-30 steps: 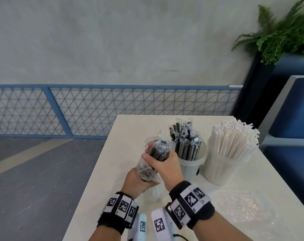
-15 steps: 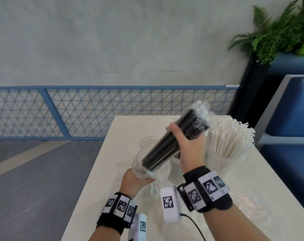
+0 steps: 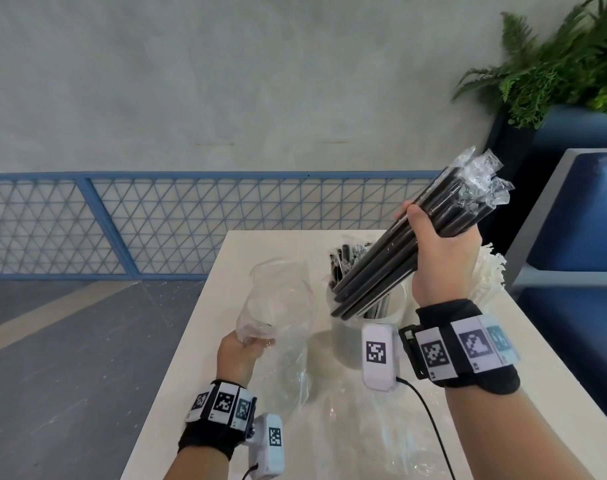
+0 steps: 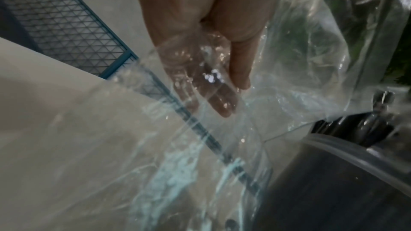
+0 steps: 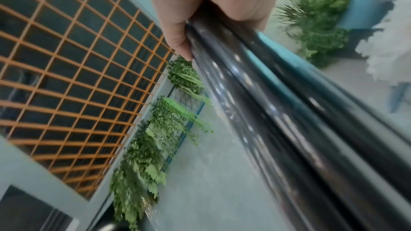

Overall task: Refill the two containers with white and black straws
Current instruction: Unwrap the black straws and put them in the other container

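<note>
Black straws [image 3: 392, 258]; white straws [image 3: 491, 271]; clear bag [image 3: 278, 299]; cream table [image 3: 226, 306]; blue triangle-mesh railing [image 3: 156, 223]; green fern [image 3: 555, 71].

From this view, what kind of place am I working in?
Probably a café or restaurant seating area: a white table with tubs of black straws and white straws, a blue padded bench, and a fern planter.

Fern planter [image 3: 555, 71], blue mesh railing [image 3: 156, 220]
</note>
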`<state>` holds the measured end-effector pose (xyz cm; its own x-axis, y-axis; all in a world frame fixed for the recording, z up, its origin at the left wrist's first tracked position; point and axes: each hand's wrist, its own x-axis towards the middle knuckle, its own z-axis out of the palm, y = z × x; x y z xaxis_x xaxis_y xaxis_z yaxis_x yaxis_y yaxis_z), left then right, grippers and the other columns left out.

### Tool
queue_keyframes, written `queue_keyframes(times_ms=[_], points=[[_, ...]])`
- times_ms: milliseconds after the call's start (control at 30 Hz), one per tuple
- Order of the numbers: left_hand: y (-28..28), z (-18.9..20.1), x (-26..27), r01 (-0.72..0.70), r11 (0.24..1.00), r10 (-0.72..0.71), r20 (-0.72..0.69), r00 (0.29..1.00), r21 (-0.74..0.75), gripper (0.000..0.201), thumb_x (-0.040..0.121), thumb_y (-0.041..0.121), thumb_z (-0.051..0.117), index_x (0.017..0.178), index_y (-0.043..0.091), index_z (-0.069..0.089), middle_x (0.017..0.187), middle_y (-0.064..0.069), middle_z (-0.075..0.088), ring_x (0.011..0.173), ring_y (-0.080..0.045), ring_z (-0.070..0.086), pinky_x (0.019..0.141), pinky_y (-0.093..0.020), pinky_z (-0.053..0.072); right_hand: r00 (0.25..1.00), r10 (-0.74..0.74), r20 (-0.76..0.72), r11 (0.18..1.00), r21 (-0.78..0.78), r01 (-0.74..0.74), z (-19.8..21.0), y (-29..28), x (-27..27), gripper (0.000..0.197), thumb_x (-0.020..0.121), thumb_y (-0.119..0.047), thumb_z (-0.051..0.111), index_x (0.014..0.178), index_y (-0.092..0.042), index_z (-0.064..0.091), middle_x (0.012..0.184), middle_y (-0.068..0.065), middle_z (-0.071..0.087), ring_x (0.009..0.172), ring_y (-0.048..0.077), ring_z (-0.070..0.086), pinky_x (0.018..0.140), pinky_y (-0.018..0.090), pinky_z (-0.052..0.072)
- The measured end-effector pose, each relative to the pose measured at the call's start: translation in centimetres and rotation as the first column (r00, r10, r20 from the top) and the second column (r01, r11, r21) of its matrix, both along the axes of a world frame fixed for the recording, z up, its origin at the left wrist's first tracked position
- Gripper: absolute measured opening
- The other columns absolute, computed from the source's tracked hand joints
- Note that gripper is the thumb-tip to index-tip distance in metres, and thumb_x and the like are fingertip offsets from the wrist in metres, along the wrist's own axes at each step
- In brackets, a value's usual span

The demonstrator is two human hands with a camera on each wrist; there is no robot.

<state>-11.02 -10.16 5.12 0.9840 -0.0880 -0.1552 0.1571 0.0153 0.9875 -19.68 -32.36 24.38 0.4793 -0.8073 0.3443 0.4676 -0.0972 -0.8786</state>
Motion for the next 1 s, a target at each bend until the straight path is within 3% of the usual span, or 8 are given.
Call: queue_keyframes(times_ms=[100, 233, 367, 533, 667, 733, 833, 1000], points=[[0.2, -0.3, 0.4, -0.005, 0.999, 0.005, -0.013, 1.0, -0.035, 0.041, 0.03, 0.026, 0.071, 0.069, 0.012, 0.072, 0.081, -0.018, 0.065, 0.079, -0.028, 0.059, 0.061, -0.027, 0.038, 0.997, -0.056, -0.058, 0.99, -0.132, 0.048, -0.5, 0.2, 0.3, 0.037, 0.073, -0.023, 0.076, 0.1, -0.002, 0.062, 0.092, 0.004, 0.071, 0.083, 0.009, 0.068, 0.075, 0.02, 0.055], [-0.2, 0.3, 0.0, 0.041, 0.996, -0.042, -0.011, 0.999, -0.076, 0.02, 0.047, 0.001, 0.066, 0.061, 0.014, 0.072, 0.068, -0.004, 0.071, 0.08, -0.031, 0.058, 0.061, -0.027, 0.039, 0.976, -0.013, -0.218, 0.964, -0.262, -0.046, -3.0, 1.2, 1.2, 0.024, 0.078, -0.018, 0.074, 0.096, -0.014, 0.058, 0.078, -0.017, 0.06, 0.065, -0.019, 0.058, 0.058, 0.0, 0.045], [-0.3, 0.8, -0.6, 0.067, 0.994, -0.062, 0.064, 0.996, -0.082, 0.031, 0.068, -0.022, 0.056, 0.076, 0.005, 0.069, 0.063, 0.006, 0.072, 0.082, -0.03, 0.058, 0.055, -0.017, 0.043, 0.933, -0.016, -0.359, 0.964, -0.252, -0.081, -6.4, 1.3, 2.1, 0.024, 0.079, -0.024, 0.073, 0.092, -0.019, 0.054, 0.079, -0.009, 0.06, 0.072, 0.002, 0.06, 0.059, 0.005, 0.043], [-0.2, 1.5, -0.7, 0.057, 0.996, -0.051, 0.086, 0.995, -0.069, 0.032, 0.07, -0.022, 0.055, 0.076, 0.006, 0.069, 0.063, 0.009, 0.072, 0.086, -0.03, 0.059, 0.06, -0.021, 0.043, 0.859, -0.006, -0.512, 0.953, -0.263, -0.149, -9.0, 1.0, 2.8, 0.037, 0.077, -0.02, 0.073, 0.108, -0.014, 0.053, 0.101, 0.004, 0.065, 0.098, 0.022, 0.063, 0.087, 0.03, 0.051], [0.0, 2.0, -0.8, 0.064, 0.995, -0.055, 0.114, 0.992, -0.078, 0.032, 0.071, -0.021, 0.055, 0.076, 0.007, 0.07, 0.064, 0.009, 0.072, 0.084, -0.028, 0.06, 0.054, -0.011, 0.043, 0.969, -0.081, -0.233, 0.865, -0.499, -0.047, -7.6, 1.3, 2.4, 0.077, 0.075, -0.004, 0.071, 0.139, -0.017, 0.03, 0.134, -0.005, 0.042, 0.122, 0.004, 0.041, 0.102, 0.003, 0.029], [0.0, 2.1, -0.9, 0.072, 0.994, -0.063, 0.112, 0.992, -0.081, 0.03, 0.07, -0.02, 0.055, 0.077, 0.006, 0.069, 0.065, 0.009, 0.073, 0.083, -0.027, 0.061, 0.055, -0.01, 0.043, 0.98, -0.145, -0.137, 0.725, -0.689, 0.011, -6.9, 1.1, 2.6, 0.07, 0.078, -0.004, 0.065, 0.139, -0.016, 0.033, 0.14, 0.002, 0.039, 0.129, 0.01, 0.037, 0.108, 0.009, 0.026], [0.0, 2.5, -1.0, 0.08, 0.992, -0.07, 0.098, 0.993, -0.096, 0.021, 0.062, -0.006, 0.063, 0.075, 0.01, 0.07, 0.068, 0.007, 0.073, 0.076, -0.022, 0.064, 0.059, -0.016, 0.046, 0.954, -0.201, -0.223, 0.577, -0.814, -0.069, -7.7, 0.5, 3.8, 0.044, 0.084, -0.004, 0.055, 0.127, -0.015, 0.052, 0.133, 0.004, 0.051, 0.124, 0.018, 0.043, 0.108, 0.03, 0.035], [0.1, 3.8, -1.7, 0.088, 0.99, -0.077, 0.095, 0.992, -0.11, 0.022, 0.068, -0.01, 0.065, 0.078, 0.009, 0.068, 0.067, 0.007, 0.073, 0.069, -0.013, 0.066, 0.068, -0.025, 0.045, 0.915, -0.264, -0.304, 0.539, -0.834, -0.122, -11.2, 0.5, 4.3, 0.036, 0.087, -0.013, 0.041, 0.118, -0.009, 0.059, 0.121, 0.006, 0.059, 0.116, 0.016, 0.042, 0.107, 0.022, 0.027]])
